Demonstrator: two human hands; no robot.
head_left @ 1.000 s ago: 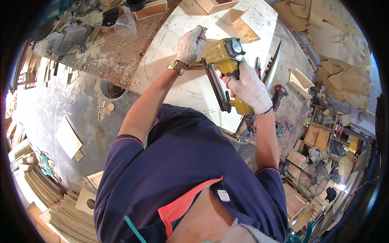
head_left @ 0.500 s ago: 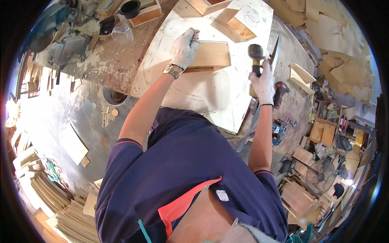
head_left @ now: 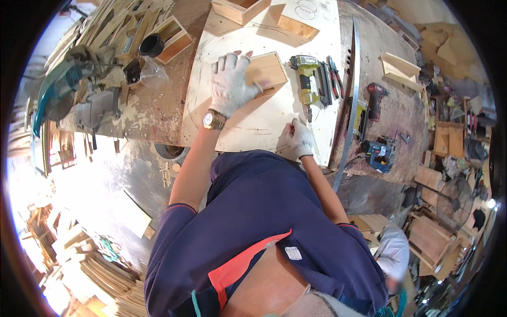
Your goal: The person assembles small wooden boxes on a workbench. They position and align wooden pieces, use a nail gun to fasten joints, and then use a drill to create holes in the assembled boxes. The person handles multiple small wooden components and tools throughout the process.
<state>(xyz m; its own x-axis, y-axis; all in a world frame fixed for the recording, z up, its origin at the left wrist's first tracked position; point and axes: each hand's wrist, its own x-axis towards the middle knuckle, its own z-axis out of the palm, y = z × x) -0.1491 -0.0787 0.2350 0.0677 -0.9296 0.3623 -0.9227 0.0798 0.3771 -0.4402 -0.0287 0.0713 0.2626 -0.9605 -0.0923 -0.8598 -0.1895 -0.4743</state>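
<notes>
My left hand (head_left: 230,84), in a white glove with a wristwatch, lies flat over a small open wooden box (head_left: 268,72) on a pale plywood sheet (head_left: 248,127). My right hand (head_left: 301,138), also gloved, rests with curled fingers on the near part of that sheet and holds nothing. A yellow nail gun (head_left: 308,79) lies on the sheet just right of the box, apart from both hands.
More wooden boxes (head_left: 240,9) and a block (head_left: 297,25) stand at the sheet's far end. A long metal straightedge (head_left: 351,100) runs along its right side, with a drill (head_left: 376,100) and other power tools (head_left: 381,153) beyond. A mitre saw (head_left: 68,95) stands at the left. Another person (head_left: 393,253) is at lower right.
My right hand has put the nail gun down on the sheet and drawn back to the near edge. My left hand stays on the wooden box.
</notes>
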